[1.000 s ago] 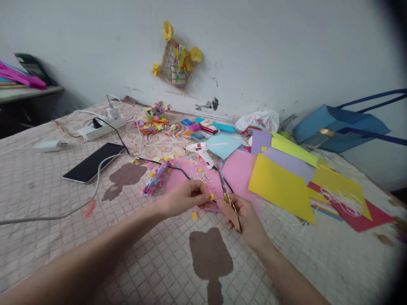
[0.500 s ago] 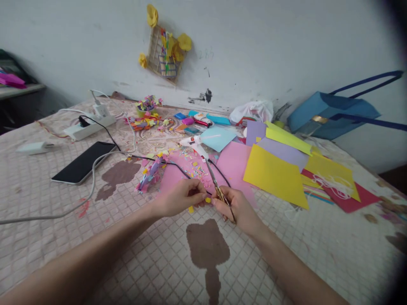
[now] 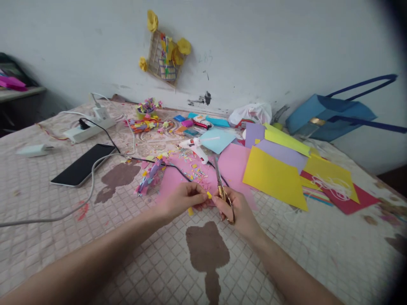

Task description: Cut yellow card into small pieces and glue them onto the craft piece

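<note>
My left hand [image 3: 189,197] is closed in a pinch on a small piece of yellow paper [image 3: 209,195]. My right hand [image 3: 234,206] is wrapped round a pair of scissors with gold handles [image 3: 221,193], blades pointing away from me. Its thumb and fingertip are close to the yellow piece; I cannot tell whether they touch it. Under and beyond both hands lies a pink sheet [image 3: 174,173] strewn with tiny paper clippings [image 3: 199,173]. A white glue gun [image 3: 194,148] rests past the scissor tips. Left of the sheet lies a purple paper-decorated strip [image 3: 151,176].
At left are a tablet [image 3: 83,164], a power strip [image 3: 90,130] and a grey cable [image 3: 93,178] across the cloth. Coloured sheets, including a yellow one [image 3: 273,178], spread on the right. A blue bag [image 3: 330,114] stands behind them. A small flower pot [image 3: 146,111] sits near the wall.
The scissors have turned in my right hand, their blades now pointing more steeply away. The yellow piece between my hands has shifted slightly up. My left hand keeps its pinch.
</note>
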Available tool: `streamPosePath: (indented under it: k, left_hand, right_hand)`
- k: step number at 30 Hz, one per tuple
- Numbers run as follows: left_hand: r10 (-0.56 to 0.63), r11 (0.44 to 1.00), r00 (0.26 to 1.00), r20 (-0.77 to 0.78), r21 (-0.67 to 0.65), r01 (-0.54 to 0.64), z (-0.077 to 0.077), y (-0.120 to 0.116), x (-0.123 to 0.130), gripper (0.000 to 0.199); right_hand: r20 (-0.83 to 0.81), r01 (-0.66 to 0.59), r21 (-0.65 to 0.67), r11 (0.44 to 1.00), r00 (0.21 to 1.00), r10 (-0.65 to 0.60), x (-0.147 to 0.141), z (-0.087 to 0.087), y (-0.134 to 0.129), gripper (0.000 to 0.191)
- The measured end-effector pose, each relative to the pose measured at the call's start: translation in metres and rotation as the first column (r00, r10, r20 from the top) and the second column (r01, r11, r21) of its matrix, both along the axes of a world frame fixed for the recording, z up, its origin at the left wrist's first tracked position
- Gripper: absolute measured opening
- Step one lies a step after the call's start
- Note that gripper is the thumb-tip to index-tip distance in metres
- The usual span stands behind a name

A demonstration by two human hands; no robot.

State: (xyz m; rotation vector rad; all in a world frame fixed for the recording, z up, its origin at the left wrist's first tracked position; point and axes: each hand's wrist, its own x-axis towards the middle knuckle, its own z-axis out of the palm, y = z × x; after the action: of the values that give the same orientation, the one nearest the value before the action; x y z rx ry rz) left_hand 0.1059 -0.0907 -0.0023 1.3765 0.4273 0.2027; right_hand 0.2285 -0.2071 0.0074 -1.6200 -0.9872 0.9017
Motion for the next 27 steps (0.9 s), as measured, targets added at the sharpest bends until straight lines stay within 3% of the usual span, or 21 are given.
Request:
streamPosePath:
  k: [10,18,23,27]
  left_hand:
    - [0.033,0.999,0.999,0.031,-0.015,-0.033,0.001,0.001,0.0,0.022]
    - [0.019,1.0,0.999,0.028,0.009,-0.019,-0.001,0.0,0.0,0.022]
    - [0.17,0.98,0.981,0.09,-0.122,-0.159,0.005,0.006,0.0,0.019]
    - [0.294,0.938,0.942,0.161,-0.236,-0.252,0.008,0.011,0.0,0.017]
  right_hand:
    - [-0.106,0.048,0.004,0.999,0.993,-0.047,-0.002,-0.003,0.002,0.021]
    - [-0.071,0.0,0.004,1.0,0.997,0.0,-0.001,-0.004,0.001,0.023]
    - [-0.123,-0.022,0.024,0.999,0.992,0.025,-0.004,-0.005,-0.002,0.033]
    - [-0.067,-0.091,0.009,0.996,0.994,0.092,-0.008,-0.007,-0.006,0.034]
